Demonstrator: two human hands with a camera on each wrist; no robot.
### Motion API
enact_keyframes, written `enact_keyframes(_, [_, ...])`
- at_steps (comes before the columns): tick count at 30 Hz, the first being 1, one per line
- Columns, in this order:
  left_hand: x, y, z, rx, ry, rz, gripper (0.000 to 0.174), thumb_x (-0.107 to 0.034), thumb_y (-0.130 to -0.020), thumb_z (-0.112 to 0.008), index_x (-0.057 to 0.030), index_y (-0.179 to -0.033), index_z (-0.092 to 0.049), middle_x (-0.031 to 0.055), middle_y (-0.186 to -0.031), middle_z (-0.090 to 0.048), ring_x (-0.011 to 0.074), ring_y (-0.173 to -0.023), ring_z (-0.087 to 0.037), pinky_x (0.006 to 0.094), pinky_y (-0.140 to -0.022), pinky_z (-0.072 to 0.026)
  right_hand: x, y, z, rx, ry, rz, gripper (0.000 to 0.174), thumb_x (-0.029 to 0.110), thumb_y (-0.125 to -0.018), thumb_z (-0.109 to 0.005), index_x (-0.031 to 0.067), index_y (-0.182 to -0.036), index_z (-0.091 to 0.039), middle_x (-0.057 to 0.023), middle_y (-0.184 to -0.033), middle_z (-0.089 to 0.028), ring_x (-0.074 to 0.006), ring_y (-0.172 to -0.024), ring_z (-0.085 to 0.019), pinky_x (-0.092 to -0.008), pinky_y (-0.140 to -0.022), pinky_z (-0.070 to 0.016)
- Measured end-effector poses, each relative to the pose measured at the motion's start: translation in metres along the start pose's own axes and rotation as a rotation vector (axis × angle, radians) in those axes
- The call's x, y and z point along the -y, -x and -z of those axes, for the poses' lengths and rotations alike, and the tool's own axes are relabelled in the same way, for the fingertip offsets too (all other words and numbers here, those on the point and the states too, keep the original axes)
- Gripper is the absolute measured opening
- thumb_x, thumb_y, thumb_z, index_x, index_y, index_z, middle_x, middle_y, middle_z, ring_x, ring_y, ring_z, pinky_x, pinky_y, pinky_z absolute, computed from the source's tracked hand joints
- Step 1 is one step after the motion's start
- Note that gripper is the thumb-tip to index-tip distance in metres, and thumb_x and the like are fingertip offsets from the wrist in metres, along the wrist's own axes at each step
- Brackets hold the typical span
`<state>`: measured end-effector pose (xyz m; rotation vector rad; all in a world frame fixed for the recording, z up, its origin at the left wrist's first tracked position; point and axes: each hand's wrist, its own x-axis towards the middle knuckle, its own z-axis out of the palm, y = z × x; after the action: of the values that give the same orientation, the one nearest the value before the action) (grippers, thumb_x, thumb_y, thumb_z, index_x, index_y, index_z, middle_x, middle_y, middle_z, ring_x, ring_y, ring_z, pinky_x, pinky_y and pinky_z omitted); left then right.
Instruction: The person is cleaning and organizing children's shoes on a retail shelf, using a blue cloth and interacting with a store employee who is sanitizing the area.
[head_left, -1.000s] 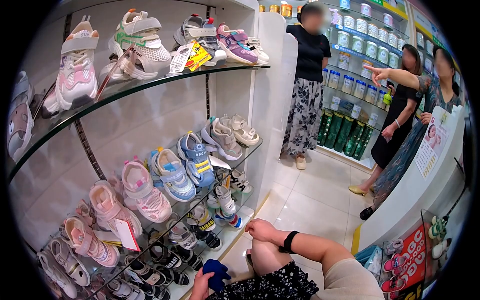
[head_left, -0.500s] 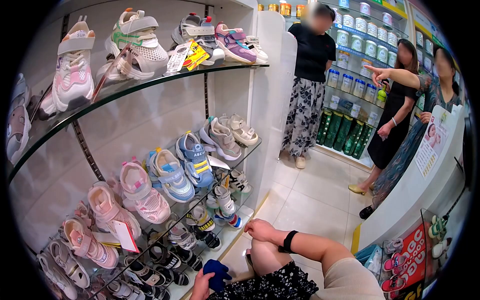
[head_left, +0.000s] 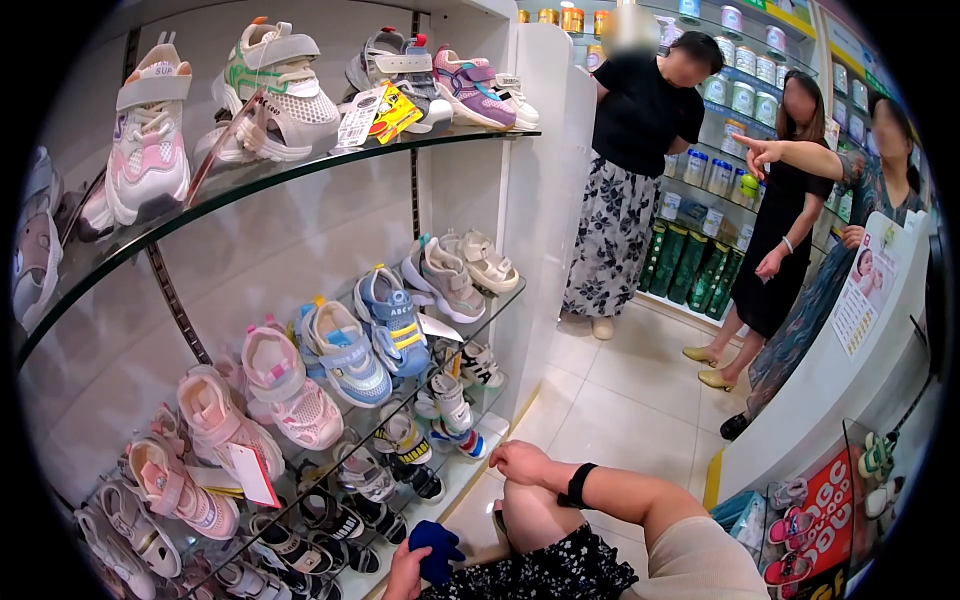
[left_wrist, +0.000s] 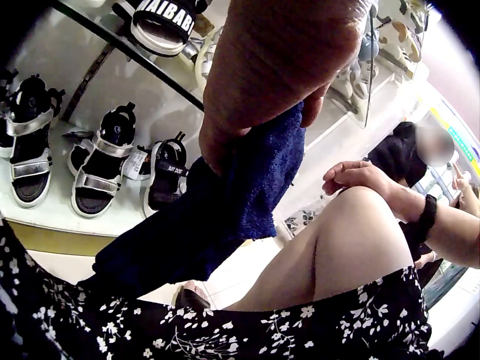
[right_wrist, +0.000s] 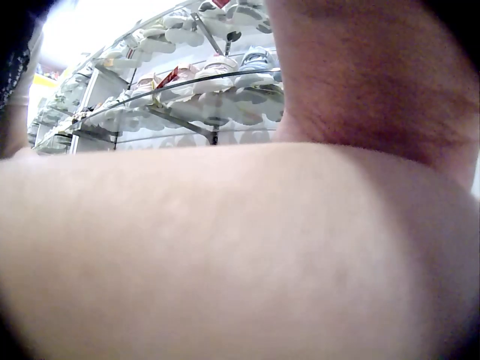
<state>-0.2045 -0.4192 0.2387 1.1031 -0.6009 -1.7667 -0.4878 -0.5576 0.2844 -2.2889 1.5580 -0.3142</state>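
Observation:
In the head view my left hand [head_left: 403, 572] is low at the bottom edge, gripping a dark blue cloth [head_left: 436, 552]. The left wrist view shows the terry-like cloth [left_wrist: 255, 176] hanging from the fingers over a black floral skirt [left_wrist: 247, 330]. My right hand [head_left: 520, 461] rests on the bent knee [head_left: 535, 510], fingers loosely bent and holding nothing. A black band [head_left: 579, 483] circles that wrist. The right wrist view is mostly filled by the leg [right_wrist: 187, 240], with part of the hand [right_wrist: 375, 75] above it.
Glass shelves at the left carry children's shoes, such as a blue sneaker [head_left: 390, 320] and a pink sneaker [head_left: 290, 385], with sandals [head_left: 340, 510] lower down. Three people stand beyond, one with an arm [head_left: 800, 155] stretched out. A white counter [head_left: 800, 400] stands at the right.
The person in the black top and floral skirt has shifted right and bent forward, head lowered. The middle person has turned and stepped slightly. My hands and the cloth have stayed in place.

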Motion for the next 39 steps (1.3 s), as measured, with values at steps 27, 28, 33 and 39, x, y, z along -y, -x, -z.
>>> enact_keyframes(27, [-0.002, 0.003, 0.000, -0.024, 0.003, 0.020, 0.035, 0.003, -0.076, -0.050, 0.0004, -0.111, -0.053, 0.0084, -0.097, -0.062, 0.0197, -0.089, -0.059, 0.0291, -0.080, -0.0469, -0.022, -0.003, 0.011, -0.156, -0.266, -0.039, 0.021, 0.021, -0.080, -0.055, 0.0062, -0.094, -0.061, -0.0134, -0.083, -0.063, -0.0285, -0.079, -0.060, -0.0357, -0.073, -0.0471])
enact_keyframes(28, [-0.002, 0.002, 0.001, -0.040, 0.011, 0.027, 0.035, 0.003, -0.076, -0.050, 0.0003, -0.111, -0.054, 0.0084, -0.097, -0.062, 0.0198, -0.089, -0.059, 0.0293, -0.079, -0.0471, -0.031, -0.005, 0.018, -0.213, -0.276, -0.012, 0.021, 0.021, -0.079, -0.056, 0.0059, -0.094, -0.061, -0.0131, -0.082, -0.063, -0.0281, -0.077, -0.060, -0.0351, -0.072, -0.0471])
enact_keyframes(33, [-0.028, 0.036, -0.018, -0.124, 0.013, 0.158, 0.023, -0.012, -0.079, -0.055, 0.0068, -0.091, -0.061, 0.0137, -0.085, -0.063, 0.0231, -0.073, -0.061, 0.0309, -0.066, -0.0493, -0.079, -0.037, 0.129, -0.584, -0.421, -0.235, 0.021, 0.022, -0.081, -0.060, 0.0026, -0.089, -0.063, -0.0096, -0.077, -0.064, -0.0163, -0.071, -0.059, -0.0299, -0.067, -0.0470])
enact_keyframes(39, [-0.003, 0.012, 0.006, -0.073, 0.057, 0.243, 0.033, -0.014, -0.082, -0.045, 0.0092, -0.104, -0.054, 0.0179, -0.093, -0.062, 0.0291, -0.082, -0.062, 0.0369, -0.072, -0.0522, -0.105, -0.079, 0.284, -0.990, -0.353, -0.219, 0.022, 0.023, -0.077, -0.060, 0.0019, -0.084, -0.064, -0.0140, -0.081, -0.065, -0.0249, -0.075, -0.062, -0.0336, -0.069, -0.0477])
